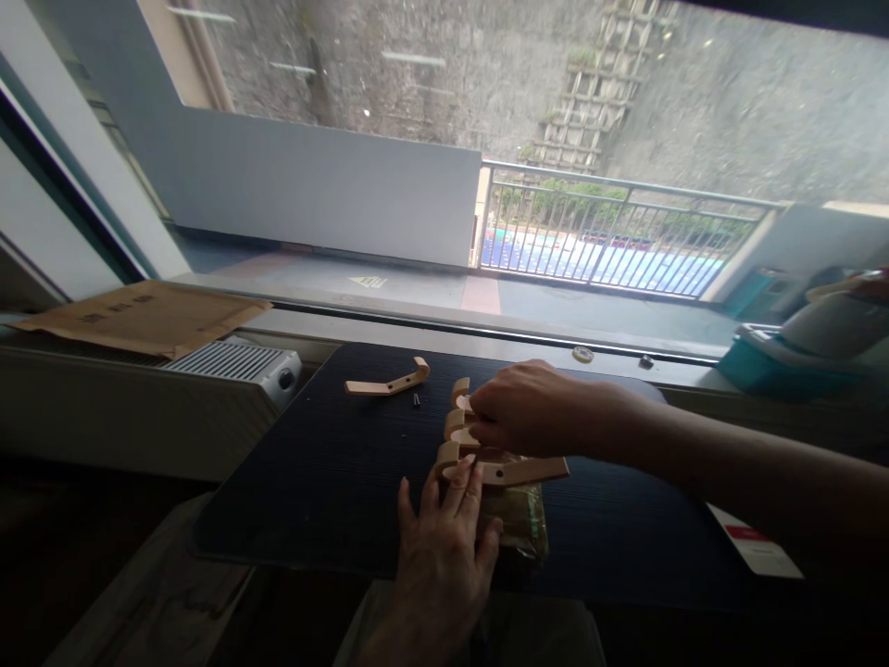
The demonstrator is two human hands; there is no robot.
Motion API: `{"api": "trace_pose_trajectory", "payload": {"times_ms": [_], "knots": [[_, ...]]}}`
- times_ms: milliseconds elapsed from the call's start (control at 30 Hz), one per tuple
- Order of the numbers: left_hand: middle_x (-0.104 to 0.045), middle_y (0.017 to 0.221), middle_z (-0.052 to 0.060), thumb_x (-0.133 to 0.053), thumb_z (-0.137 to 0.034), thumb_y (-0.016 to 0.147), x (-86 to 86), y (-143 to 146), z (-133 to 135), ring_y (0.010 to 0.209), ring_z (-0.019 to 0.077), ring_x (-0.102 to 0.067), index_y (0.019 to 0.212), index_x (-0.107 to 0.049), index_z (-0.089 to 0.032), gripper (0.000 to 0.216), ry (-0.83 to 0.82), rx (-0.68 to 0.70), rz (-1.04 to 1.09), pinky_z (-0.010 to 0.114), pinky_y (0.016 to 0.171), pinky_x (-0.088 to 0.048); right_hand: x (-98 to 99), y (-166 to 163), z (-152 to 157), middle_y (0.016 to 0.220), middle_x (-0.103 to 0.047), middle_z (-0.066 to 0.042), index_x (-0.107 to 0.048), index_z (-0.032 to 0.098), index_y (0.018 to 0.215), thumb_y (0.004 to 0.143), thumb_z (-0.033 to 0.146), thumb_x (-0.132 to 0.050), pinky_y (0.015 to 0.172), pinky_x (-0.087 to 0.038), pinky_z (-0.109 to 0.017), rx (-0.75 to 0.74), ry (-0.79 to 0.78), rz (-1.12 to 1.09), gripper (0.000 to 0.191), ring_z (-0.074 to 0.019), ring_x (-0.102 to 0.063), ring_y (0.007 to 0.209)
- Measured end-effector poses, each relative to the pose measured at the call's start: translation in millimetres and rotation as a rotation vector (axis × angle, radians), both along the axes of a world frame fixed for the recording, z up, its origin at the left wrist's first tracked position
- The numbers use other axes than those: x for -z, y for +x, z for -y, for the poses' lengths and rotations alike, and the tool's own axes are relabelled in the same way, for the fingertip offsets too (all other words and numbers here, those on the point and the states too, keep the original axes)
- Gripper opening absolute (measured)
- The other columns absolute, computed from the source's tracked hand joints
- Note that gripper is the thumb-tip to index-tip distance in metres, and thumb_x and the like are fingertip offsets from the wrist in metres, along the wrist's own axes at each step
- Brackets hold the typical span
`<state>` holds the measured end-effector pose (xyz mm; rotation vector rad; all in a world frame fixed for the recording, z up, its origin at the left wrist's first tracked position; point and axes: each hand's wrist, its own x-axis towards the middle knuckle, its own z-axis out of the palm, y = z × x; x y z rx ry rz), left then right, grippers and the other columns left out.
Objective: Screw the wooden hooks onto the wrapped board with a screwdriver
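Note:
Several curved wooden hooks (518, 471) lie side by side in the middle of a black table (312, 472). My right hand (524, 408) reaches in from the right with its fingers closed over the hooked ends of that group. Stretched out flat, my left hand (444, 537) rests its fingertips on the nearest hook's curved end. Under the hooks and beside that hand lies a clear plastic bag (520, 523). A single wooden hook (389, 382) lies apart, farther back on the table. A small dark screw (416, 400) sits just in front of it.
A white radiator (236, 363) with a knob stands at the table's left, with flat cardboard (143, 315) on the sill above it. A white card (757, 548) lies at the table's right. A teal and white object (792, 357) sits at the far right. A window sill runs behind.

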<state>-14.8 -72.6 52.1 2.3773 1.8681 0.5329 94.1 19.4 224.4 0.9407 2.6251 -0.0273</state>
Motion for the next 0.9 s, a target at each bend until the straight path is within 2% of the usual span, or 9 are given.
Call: {"api": "trace_pose_trajectory", "payload": {"times_ms": [67,200,300,467,533,633,733,900], "knots": [[-0.046,0.139,0.01,-0.04,-0.027,0.088,-0.4,0.2,0.0,0.122,0.0316,-0.043,0.137,-0.039,-0.018,0.05,0.002,-0.004,-0.006,0.063,0.102,-0.026,-5.5,0.7,-0.8,0.069,-0.06,-0.003,-0.065,0.015,0.081,0.086,0.032,-0.051,0.052,-0.029,-0.025,-0.007,-0.018,0.01,0.023,-0.0106,-0.048,0.056],[-0.046,0.139,0.01,-0.04,-0.027,0.088,1.2,0.3,0.1,0.122,0.0311,-0.044,0.138,-0.039,-0.019,0.05,0.005,-0.008,-0.012,0.062,0.102,-0.026,-16.0,1.7,-1.5,0.074,-0.062,-0.001,-0.065,0.017,0.084,0.079,0.018,-0.058,0.052,-0.028,-0.024,-0.094,-0.039,0.017,0.008,-0.0101,-0.048,0.059],[-0.046,0.14,0.011,-0.04,-0.026,0.088,2.9,0.3,-0.1,0.123,0.0315,-0.043,0.138,-0.038,-0.018,0.051,0.004,-0.007,-0.014,0.063,0.102,-0.025,-13.0,1.7,-1.5,0.073,-0.061,-0.002,-0.064,0.015,0.08,0.083,0.017,-0.052,0.052,-0.029,-0.024,-0.095,-0.045,0.021,0.012,-0.0097,-0.047,0.058],[-0.044,0.141,0.011,-0.04,-0.026,0.088,2.8,0.1,-0.7,0.124,0.0318,-0.041,0.138,-0.038,-0.017,0.051,-0.005,0.0,-0.015,0.063,0.102,-0.025,-3.4,3.4,-1.3,0.068,-0.06,-0.003,-0.062,0.014,0.077,0.09,0.032,-0.043,0.051,-0.027,-0.025,0.017,-0.05,-0.038,0.029,-0.0096,-0.044,0.055],[-0.044,0.141,0.011,-0.039,-0.027,0.088,2.1,0.0,-0.5,0.124,0.0315,-0.042,0.138,-0.037,-0.017,0.051,-0.012,0.0,-0.016,0.063,0.102,-0.025,-5.2,4.0,-1.5,0.069,-0.06,-0.002,-0.063,0.015,0.08,0.088,0.033,-0.047,0.051,-0.027,-0.025,0.025,-0.05,-0.028,0.026,-0.0102,-0.045,0.056],[-0.043,0.141,0.01,-0.039,-0.027,0.088,1.7,0.3,0.0,0.124,0.0312,-0.042,0.139,-0.036,-0.018,0.051,-0.013,-0.004,-0.02,0.063,0.102,-0.025,-10.5,3.2,-2.1,0.073,-0.061,-0.001,-0.064,0.017,0.085,0.081,0.022,-0.056,0.052,-0.028,-0.024,-0.049,-0.076,-0.016,0.011,-0.0102,-0.048,0.06],[-0.042,0.142,0.01,-0.039,-0.026,0.088,2.4,0.8,0.0,0.125,0.0305,-0.041,0.139,-0.036,-0.018,0.052,-0.015,-0.004,-0.023,0.064,0.102,-0.024,-10.2,1.5,-2.7,0.075,-0.061,-0.002,-0.064,0.016,0.082,0.079,0.012,-0.055,0.053,-0.028,-0.024,-0.121,-0.073,0.001,0.011,-0.0093,-0.048,0.06],[-0.041,0.143,0.01,-0.039,-0.026,0.088,2.1,0.5,0.1,0.126,0.0307,-0.039,0.139,-0.035,-0.017,0.052,-0.018,0.001,-0.019,0.064,0.103,-0.023,3.2,4.3,-3.6,0.069,-0.058,-0.002,-0.061,0.015,0.081,0.089,0.027,-0.044,0.05,-0.027,-0.024,-0.053,-0.051,-0.104,0.022,-0.0094,-0.043,0.054]]}}
